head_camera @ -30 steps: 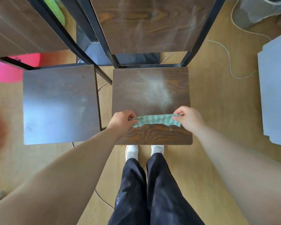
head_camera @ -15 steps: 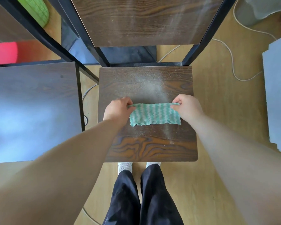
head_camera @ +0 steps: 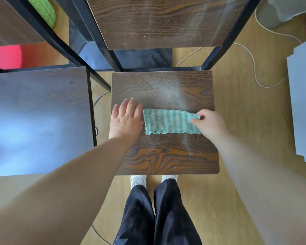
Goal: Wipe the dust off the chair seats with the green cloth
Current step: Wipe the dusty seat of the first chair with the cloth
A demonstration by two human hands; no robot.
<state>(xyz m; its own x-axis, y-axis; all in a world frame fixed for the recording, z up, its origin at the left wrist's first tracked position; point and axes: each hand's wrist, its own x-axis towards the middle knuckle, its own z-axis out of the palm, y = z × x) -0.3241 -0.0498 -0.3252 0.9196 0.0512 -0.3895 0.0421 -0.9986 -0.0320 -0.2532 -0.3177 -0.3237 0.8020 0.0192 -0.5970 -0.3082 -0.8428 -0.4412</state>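
Note:
A green and white striped cloth (head_camera: pixel 168 122) lies flat across the middle of a dark wood-grain chair seat (head_camera: pixel 164 158) right below me. Pale dust covers the far half of that seat. My left hand (head_camera: pixel 126 120) rests flat on the seat just left of the cloth, fingers spread, holding nothing. My right hand (head_camera: pixel 209 123) pinches the cloth's right end between thumb and fingers. A second chair seat (head_camera: pixel 37 119) stands to the left, its surface glaring with reflected light.
The chair's black metal frame and wooden backrest (head_camera: pixel 166 22) rise behind the seat. A white cable (head_camera: pixel 253 68) loops on the wooden floor at the right, near a grey board (head_camera: pixel 304 103). A green object (head_camera: pixel 43 10) and a pink one (head_camera: pixel 4 56) lie far left.
Both hands carried the cloth away from the front edge to mid-seat and spread it flat. My left hand has let go and now lies open beside it.

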